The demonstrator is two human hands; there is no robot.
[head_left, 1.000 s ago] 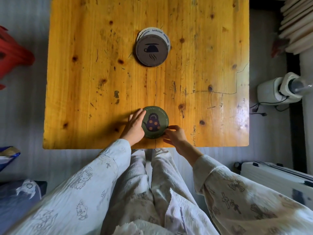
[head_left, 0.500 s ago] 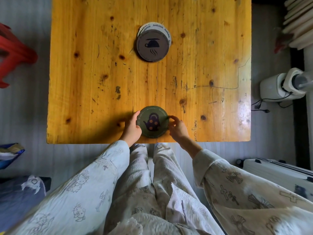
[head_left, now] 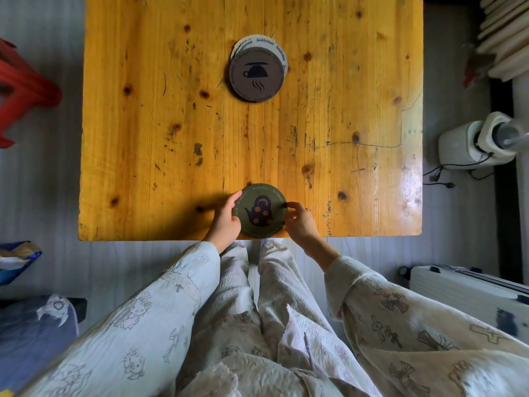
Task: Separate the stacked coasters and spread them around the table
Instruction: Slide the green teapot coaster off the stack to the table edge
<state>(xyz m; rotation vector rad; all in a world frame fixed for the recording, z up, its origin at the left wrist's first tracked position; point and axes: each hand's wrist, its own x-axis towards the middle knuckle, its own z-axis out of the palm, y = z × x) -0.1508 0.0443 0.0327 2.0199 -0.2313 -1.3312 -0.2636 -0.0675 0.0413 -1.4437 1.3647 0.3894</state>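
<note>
Green coaster (head_left: 260, 211) at near edge of surface (head_left: 143, 138), pinched at opposite rims by left hand (head_left: 226, 219) and right hand (head_left: 300, 222); looks thin, light, stiff, so rim grip suits

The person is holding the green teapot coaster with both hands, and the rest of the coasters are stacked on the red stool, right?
Not quite. The stack of coasters sits on the wooden table, not on the red stool; the head view shows it. The left hand and right hand do hold the green teapot coaster.
</note>
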